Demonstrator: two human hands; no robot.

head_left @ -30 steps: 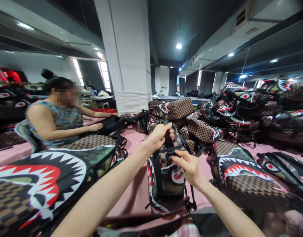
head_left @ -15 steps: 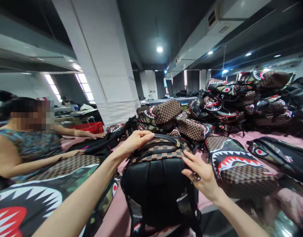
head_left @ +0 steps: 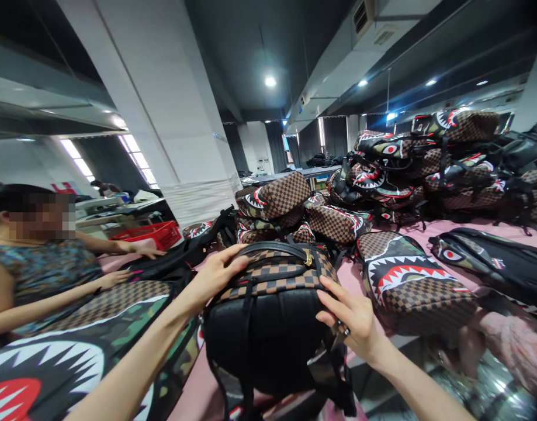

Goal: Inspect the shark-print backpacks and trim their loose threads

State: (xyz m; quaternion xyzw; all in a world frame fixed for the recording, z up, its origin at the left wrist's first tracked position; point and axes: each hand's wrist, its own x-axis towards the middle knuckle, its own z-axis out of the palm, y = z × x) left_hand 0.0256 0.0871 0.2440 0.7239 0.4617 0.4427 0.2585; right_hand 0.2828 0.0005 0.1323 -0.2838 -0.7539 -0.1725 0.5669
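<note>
A backpack (head_left: pixel 277 318) with a brown-and-black checkered top and black padded back stands in front of me, its back towards me. A black carry handle (head_left: pixel 272 245) and a gold-coloured zipper pull (head_left: pixel 308 258) show on its top. At the bag's upper left corner lies my left hand (head_left: pixel 215 275), thumb and forefinger apart, the other fingers partly hidden. My right hand (head_left: pixel 351 316), wearing a ring, rests its outstretched fingertips on the upper right edge. Black straps (head_left: pixel 246 327) hang down the back panel.
Left of me lies a large shark-mouth backpack (head_left: pixel 44 362); beyond it a co-worker (head_left: pixel 35 263) handles black material. Similar bags (head_left: pixel 408 275) lie to the right on the pink tabletop (head_left: pixel 443 228). A tall pile of backpacks (head_left: pixel 426 169) and a white pillar (head_left: pixel 163 105) stand behind.
My left hand has slid left and down from the handle to the bag's corner, its pinch loosened. The right hand stays on the right edge. The view has shifted slightly.
</note>
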